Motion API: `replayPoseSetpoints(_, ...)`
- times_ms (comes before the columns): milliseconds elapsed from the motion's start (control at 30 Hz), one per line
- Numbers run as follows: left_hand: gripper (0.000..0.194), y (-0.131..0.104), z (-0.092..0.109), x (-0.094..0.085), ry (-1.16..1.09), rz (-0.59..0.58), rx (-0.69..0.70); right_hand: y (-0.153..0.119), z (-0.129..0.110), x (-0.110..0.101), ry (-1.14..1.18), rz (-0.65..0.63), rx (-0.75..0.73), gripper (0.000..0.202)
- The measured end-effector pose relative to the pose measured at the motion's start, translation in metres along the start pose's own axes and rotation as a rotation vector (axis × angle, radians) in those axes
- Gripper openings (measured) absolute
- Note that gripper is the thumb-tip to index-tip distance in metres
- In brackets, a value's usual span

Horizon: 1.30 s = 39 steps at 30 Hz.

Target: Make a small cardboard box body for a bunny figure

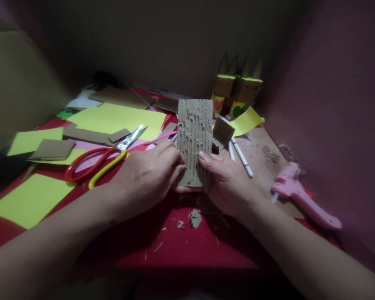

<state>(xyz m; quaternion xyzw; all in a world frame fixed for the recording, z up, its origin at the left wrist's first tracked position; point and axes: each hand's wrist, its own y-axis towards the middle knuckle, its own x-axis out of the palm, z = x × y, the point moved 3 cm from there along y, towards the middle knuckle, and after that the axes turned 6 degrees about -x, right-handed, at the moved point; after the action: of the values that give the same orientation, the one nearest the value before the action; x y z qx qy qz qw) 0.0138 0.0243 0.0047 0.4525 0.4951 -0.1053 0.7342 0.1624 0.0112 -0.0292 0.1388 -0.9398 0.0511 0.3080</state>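
Note:
A rectangular piece of corrugated cardboard (194,137) is held upright above the red cloth, its ridges showing and some paper scraps clinging to them. My right hand (226,177) grips its lower right side, thumb on the front and fingers behind. At the lower left edge, the fingers of my left hand (153,171) are pinched together against the cardboard; whether a small scrap is between them is hidden. Torn paper bits (195,218) lie on the red cloth (175,246) below.
Red-and-yellow scissors (122,146) lie open at left among yellow sheets (118,118) and cardboard pieces (54,149). White markers (242,157) and a pink glue gun (303,193) are at right. Decorated cardboard figures (239,89) stand behind, near the walls.

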Motion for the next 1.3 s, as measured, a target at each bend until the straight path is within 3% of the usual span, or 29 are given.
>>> replayPoseSetpoints(100,0.015,-0.001,-0.002,-0.004,-0.081,-0.041,-0.035,0.0,0.0,-0.001,0.002,-0.003,0.004,0.015)
replayPoseSetpoints(300,0.018,0.002,-0.006,-0.034,-0.589,-0.316,-0.077,0.003,-0.002,-0.006,-0.027,0.063,-0.029,0.018)
replayPoseSetpoints(433,0.019,0.004,-0.01,-0.038,-0.597,-0.476,-0.102,0.002,-0.003,-0.006,-0.03,0.054,-0.008,0.024)
replayPoseSetpoints(500,0.019,0.006,-0.012,-0.034,-0.525,-0.42,-0.15,0.001,-0.004,-0.005,-0.016,0.051,-0.004,0.024)
replayPoseSetpoints(600,0.009,0.007,-0.015,-0.027,-0.456,-0.187,-0.22,0.0,-0.006,-0.003,-0.003,0.05,-0.002,0.02)
replayPoseSetpoints(667,0.005,0.006,-0.016,-0.021,-0.44,-0.114,-0.235,0.0,-0.007,-0.001,-0.003,0.036,0.005,0.019)
replayPoseSetpoints(967,0.009,0.005,-0.015,-0.014,-0.385,-0.104,-0.105,0.0,-0.004,-0.003,0.007,0.003,0.0,0.02)
replayPoseSetpoints(1167,0.016,0.003,-0.014,-0.011,-0.354,-0.172,-0.091,0.001,0.0,-0.003,0.04,-0.045,0.014,0.015)
replayPoseSetpoints(1300,0.016,0.002,-0.016,-0.011,-0.404,-0.206,-0.124,0.002,-0.001,-0.003,0.018,0.006,0.0,0.014)
